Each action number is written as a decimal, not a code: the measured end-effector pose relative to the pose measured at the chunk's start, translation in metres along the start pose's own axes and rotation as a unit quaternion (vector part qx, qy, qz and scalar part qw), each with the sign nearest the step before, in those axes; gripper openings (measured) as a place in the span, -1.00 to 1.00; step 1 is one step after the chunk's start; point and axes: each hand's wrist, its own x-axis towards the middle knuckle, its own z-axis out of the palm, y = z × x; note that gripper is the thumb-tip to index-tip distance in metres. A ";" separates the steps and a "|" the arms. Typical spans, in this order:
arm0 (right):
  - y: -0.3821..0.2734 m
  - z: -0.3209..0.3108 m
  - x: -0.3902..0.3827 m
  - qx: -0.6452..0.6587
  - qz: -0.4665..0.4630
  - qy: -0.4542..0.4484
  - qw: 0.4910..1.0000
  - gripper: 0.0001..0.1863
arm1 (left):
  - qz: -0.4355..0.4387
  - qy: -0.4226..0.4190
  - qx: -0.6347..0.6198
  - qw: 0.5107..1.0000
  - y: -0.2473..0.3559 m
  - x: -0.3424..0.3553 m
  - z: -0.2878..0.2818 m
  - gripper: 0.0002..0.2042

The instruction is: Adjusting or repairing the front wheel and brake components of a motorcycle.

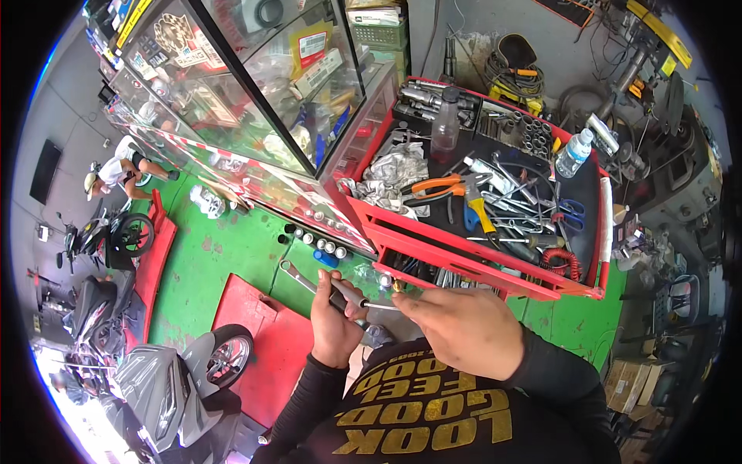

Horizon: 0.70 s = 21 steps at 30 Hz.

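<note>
My left hand (332, 329) is closed around a combination wrench (298, 275), its ring end pointing up and left, and a screwdriver with a dark grey handle (349, 293). The screwdriver's metal shaft runs right, and its tip is hidden at my right hand (464, 325). The right fingers are pinched, with a small brass-coloured part (397, 285) at their tips; its exact kind is too small to tell. Both hands are in front of my chest, close to the near edge of a red tool cart (464, 267).
On the cart lie orange-handled pliers (434, 185), several wrenches, rags (394, 166), sockets (533, 133) and two bottles (446, 127). A glass display case (263, 77) stands to its left. Motorcycles (174, 394) and a red lift plate (267, 340) are at left; another person (124, 174) sits farther off.
</note>
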 end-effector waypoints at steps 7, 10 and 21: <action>-0.016 0.005 0.006 -0.075 0.010 -0.030 0.997 -0.54 | 0.133 -0.036 0.161 0.977 0.006 -0.002 -0.014 -0.74; -0.015 0.022 0.007 -0.072 0.012 -0.024 0.997 -0.53 | 0.161 -0.014 0.220 0.962 0.006 -0.009 -0.005 -0.73; 0.009 0.058 -0.004 0.111 0.088 0.044 0.989 -0.55 | 0.168 -0.006 0.316 0.934 0.007 0.001 -0.008 -0.71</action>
